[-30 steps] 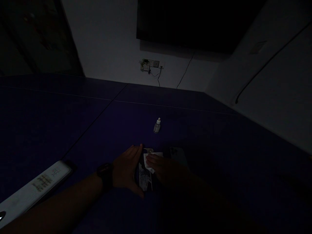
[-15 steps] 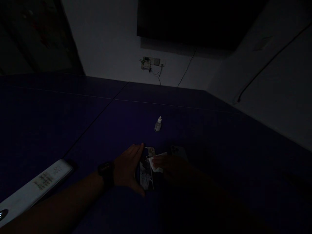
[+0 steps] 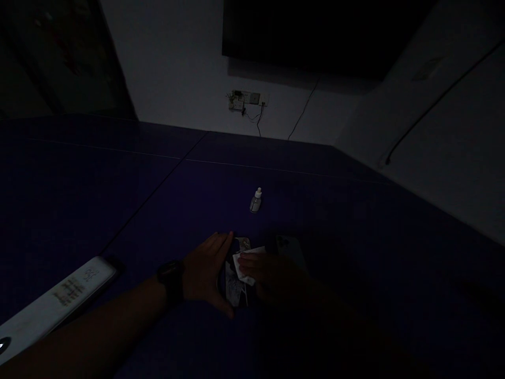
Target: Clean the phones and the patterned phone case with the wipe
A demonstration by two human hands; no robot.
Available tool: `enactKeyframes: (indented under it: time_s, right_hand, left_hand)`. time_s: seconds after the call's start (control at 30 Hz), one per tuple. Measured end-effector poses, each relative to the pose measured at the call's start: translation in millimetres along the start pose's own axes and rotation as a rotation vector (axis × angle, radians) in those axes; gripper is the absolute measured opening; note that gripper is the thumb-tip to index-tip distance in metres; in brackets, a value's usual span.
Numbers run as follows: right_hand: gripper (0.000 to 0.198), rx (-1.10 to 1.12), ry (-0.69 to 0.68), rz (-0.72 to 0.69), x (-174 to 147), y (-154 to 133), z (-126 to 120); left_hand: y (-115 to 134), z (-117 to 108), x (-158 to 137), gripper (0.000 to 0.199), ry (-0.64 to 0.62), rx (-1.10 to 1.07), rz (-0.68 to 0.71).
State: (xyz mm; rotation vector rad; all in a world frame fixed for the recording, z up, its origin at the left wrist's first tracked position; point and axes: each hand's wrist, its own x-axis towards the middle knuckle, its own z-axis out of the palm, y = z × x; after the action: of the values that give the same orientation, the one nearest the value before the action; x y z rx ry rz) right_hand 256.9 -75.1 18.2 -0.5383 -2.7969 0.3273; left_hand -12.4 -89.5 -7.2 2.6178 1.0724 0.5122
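A phone case (image 3: 235, 289) with a dark, pale-patterned print and a camera cut-out lies flat on the dark blue floor. My left hand (image 3: 205, 268), with a black watch on its wrist, is spread along the case's left edge, thumb low and forefinger high; it looks open and rests against it. My right hand (image 3: 262, 271) presses a folded white wipe (image 3: 239, 266) onto the middle of the case, fingertips on the wipe. Just right of that hand lies a dark phone (image 3: 291, 246), partly covered by hand and forearm, its camera lenses showing. The light is very dim.
A small clear bottle with a white cap (image 3: 255, 201) stands beyond the case. At the left lies a long white box-like object (image 3: 59, 300) with writing. The far wall carries sockets with cables (image 3: 248, 99) and a large dark screen (image 3: 315, 37).
My right hand has slid the white wipe a little left across the case, covering more of its middle. My left hand stays in place.
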Motion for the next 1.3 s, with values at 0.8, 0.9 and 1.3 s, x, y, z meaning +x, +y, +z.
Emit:
enactKeyframes:
  time_s: [0.8, 0.9, 1.3]
  right_hand:
    - [0.053, -0.307, -0.132, 0.268, 16.4, 15.5, 1.6]
    - [0.051, -0.295, -0.143, 0.243, 16.6, 17.3, 4.9]
    - [0.051, -0.277, -0.183, 0.207, 17.6, 18.0, 5.6]
  left_hand:
    - [-0.3, 0.2, 1.2, 0.158, -0.003, 0.003, -0.013]
    - [-0.6, 1.0, 0.5, 0.158, 0.0, 0.013, -0.009]
    - [4.3, -4.1, 3.4, 0.158, -0.003, 0.03, 0.006]
